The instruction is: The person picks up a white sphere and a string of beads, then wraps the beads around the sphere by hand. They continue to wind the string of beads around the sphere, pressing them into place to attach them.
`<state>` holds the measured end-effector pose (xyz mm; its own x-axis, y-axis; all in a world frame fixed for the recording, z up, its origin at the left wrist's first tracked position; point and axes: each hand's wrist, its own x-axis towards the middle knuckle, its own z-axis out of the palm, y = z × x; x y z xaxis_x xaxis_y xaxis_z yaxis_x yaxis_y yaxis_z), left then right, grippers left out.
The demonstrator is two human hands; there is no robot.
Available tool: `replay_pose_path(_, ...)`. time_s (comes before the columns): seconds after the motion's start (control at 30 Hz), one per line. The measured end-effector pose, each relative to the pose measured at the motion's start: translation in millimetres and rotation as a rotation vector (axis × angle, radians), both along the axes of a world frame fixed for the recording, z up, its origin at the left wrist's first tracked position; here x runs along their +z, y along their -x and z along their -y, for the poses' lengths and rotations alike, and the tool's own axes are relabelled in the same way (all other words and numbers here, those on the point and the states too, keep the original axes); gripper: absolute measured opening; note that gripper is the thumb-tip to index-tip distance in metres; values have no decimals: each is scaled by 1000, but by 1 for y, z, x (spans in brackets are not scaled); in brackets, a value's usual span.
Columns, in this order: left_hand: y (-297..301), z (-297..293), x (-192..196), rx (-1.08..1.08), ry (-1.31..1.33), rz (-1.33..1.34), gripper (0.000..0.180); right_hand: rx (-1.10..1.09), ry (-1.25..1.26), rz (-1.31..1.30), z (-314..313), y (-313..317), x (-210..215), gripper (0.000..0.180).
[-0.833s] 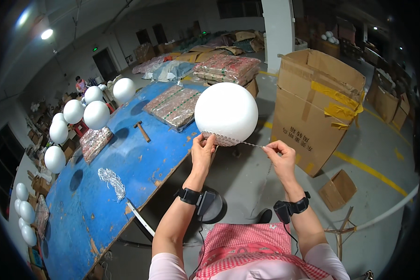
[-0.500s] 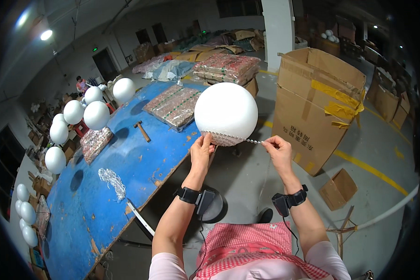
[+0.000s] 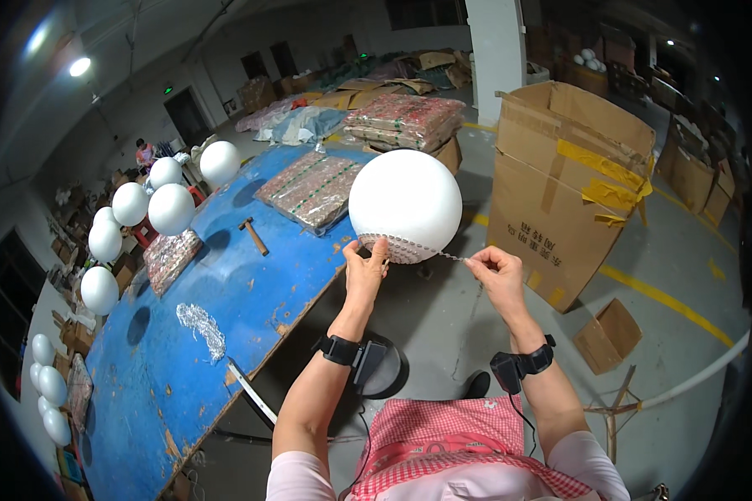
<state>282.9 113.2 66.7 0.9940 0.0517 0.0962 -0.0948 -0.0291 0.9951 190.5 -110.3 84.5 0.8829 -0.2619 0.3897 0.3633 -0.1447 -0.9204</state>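
A large smooth white ball (image 3: 405, 194) is in front of me, its underside wrapped in rows of small silvery beads (image 3: 397, 250). My left hand (image 3: 363, 274) supports the ball low on its left side, the thumb pressed against the beaded rows. What the ball rests on underneath is hidden. From the beaded edge a short taut length of bead chain (image 3: 451, 256) runs right to my right hand (image 3: 498, 274), which pinches its end between thumb and fingertips.
To my left, a worn blue table (image 3: 251, 309) bears a hammer (image 3: 254, 236), a silvery bundle of strands (image 3: 202, 327) and plastic-wrapped packs (image 3: 307, 188). Several white balls (image 3: 171, 209) stand along its far side. A tall cardboard box (image 3: 551, 200) stands at right, a small box (image 3: 608, 336) nearer.
My left thumb has shifted slightly along the beaded edge and its fingers have spread a little. My right hand has moved slightly left and down, still pinching the chain.
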Motion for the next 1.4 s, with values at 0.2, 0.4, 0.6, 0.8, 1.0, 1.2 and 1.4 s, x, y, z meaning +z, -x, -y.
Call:
replay_pose_path(0.2,5,1,3,9,26,33,74,37,-18,127,-7,12,12,12)
replay_pose_path(0.4,11,8,17,-9,172,-159,66,35,-84,55,2,-16,-12,11)
replay_pose_path(0.6,12,10,13,75,91,28,58,55,-88,19,-2,-16,-16,9)
replay_pose_path(0.8,-3,4,-13,80,-179,198,62,59,-89,-18,-2,-15,-18,9)
replay_pose_path(1.0,5,9,-1,60,-144,82,74,54,-94,-25,0,-14,-21,9)
replay_pose_path(1.2,19,16,16,89,-71,61,62,71,-104,-44,2,-13,-32,11)
replay_pose_path(1.4,15,15,7,207,-475,352,69,75,-104,-61,1,-11,-36,13)
